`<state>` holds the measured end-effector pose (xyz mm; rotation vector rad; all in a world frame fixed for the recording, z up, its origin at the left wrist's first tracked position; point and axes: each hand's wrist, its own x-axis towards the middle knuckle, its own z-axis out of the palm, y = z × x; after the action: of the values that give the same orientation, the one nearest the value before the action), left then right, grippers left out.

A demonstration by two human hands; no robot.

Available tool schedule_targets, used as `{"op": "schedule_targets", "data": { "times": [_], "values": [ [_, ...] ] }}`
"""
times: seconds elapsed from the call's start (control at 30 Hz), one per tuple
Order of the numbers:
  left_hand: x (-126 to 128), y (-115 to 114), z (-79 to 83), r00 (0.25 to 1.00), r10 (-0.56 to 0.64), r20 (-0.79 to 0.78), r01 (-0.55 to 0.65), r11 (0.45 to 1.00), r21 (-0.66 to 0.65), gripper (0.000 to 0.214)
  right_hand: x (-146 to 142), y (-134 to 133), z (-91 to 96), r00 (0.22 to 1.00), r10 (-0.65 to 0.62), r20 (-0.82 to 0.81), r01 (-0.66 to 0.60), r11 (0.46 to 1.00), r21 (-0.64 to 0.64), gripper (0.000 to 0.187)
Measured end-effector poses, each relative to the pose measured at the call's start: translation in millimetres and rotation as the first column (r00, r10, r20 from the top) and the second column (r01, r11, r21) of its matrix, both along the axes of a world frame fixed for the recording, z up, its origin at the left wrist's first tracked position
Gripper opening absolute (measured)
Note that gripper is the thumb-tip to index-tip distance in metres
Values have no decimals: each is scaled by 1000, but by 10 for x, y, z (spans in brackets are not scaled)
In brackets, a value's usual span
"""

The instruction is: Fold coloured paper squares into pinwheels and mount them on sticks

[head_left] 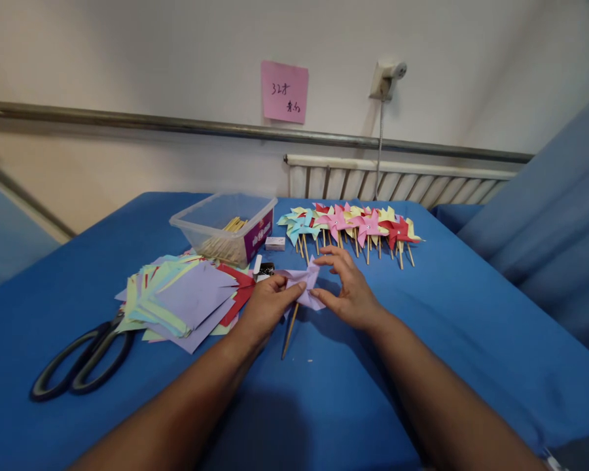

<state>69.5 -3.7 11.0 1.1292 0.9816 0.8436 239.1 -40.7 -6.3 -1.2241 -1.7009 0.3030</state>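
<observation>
A lilac paper pinwheel (305, 278) lies on the blue cloth (324, 392), with its wooden stick (290, 330) pointing toward me. My left hand (266, 306) pinches the pinwheel's left side, fingers closed on the paper. From the right, my right hand (351, 288) presses and folds the other flaps with its fingertips. A stack of coloured paper squares (186, 301) sits just left of my left hand. A row of finished pinwheels (348, 226) in pink, teal, yellow and red lies beyond my hands.
Black scissors (83, 363) lie at the left. A clear plastic box (226, 226) holding wooden sticks stands behind the paper stack, with a small white box (275, 243) beside it. A pink note (284, 91) hangs on the wall. Blue padding (559, 229) rises at the right.
</observation>
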Motion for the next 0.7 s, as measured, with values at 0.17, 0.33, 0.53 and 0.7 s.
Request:
{"op": "schedule_targets", "data": {
  "times": [0.17,0.33,0.53,0.7],
  "values": [
    [12,37,-53,999,36,39,-36,999,-6,29,-51,15,-27,992,-105,-70,108,994,35,27],
    [18,68,-119,992,85,93,-83,996,-24,29,-159,-4,-74,991,-105,-87,105,994,-5,19],
    [19,49,-144,992,55,111,-54,998,-8,29,-219,-42,-69,992,-107,-59,105,994,-44,21],
    [18,55,-157,983,75,169,-73,997,-15,27,-264,-38,-95,981,-111,-159,101,992,-75,27]
  ]
}}
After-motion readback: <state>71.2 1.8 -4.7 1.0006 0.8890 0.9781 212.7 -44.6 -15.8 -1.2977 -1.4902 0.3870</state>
